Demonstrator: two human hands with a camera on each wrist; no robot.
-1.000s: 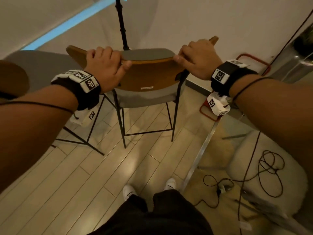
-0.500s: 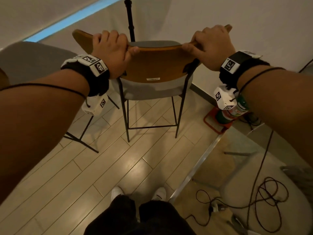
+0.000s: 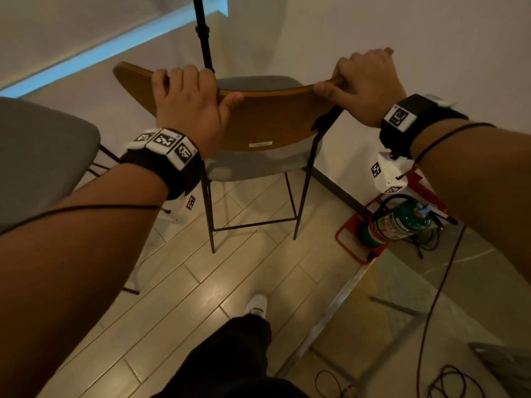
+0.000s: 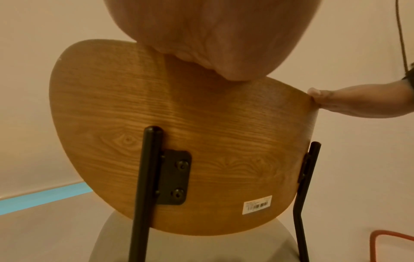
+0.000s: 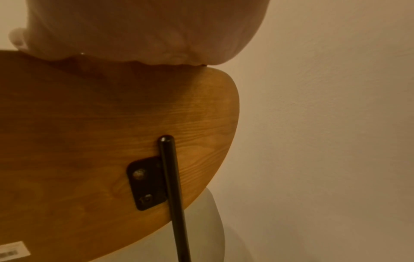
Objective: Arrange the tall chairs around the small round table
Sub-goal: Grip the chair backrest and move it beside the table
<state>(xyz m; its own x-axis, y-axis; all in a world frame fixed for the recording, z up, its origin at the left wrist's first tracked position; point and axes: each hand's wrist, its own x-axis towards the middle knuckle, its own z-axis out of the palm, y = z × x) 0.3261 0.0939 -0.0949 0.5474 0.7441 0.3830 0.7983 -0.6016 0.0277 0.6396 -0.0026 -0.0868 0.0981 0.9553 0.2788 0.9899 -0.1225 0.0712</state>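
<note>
A tall chair [image 3: 267, 124] with a curved wooden backrest, grey seat and thin black legs stands before me near the white wall. My left hand [image 3: 189, 101] grips the backrest's top edge left of centre, fingers curled over it. My right hand [image 3: 365, 84] grips the backrest's right end. The left wrist view shows the back of the backrest [image 4: 179, 133] under my left palm [image 4: 212, 44], with the right thumb [image 4: 331, 102] at its far edge. The right wrist view shows the same backrest [image 5: 100, 133] below my right hand [image 5: 145, 31]. A grey rounded top [image 3: 43, 156] on black legs stands at the left.
A black pole [image 3: 204, 33] rises behind the chair. A green fire extinguisher [image 3: 396, 222] in a red stand sits by the wall at the right. A metal floor strip [image 3: 324, 317] and loose cables [image 3: 448, 380] lie at the lower right. My shoe [image 3: 257, 304] is on the wood floor.
Both hands keep their grip on the backrest. The chair has shifted right, away from the grey top and nearer the fire extinguisher. One foot has stepped forward.
</note>
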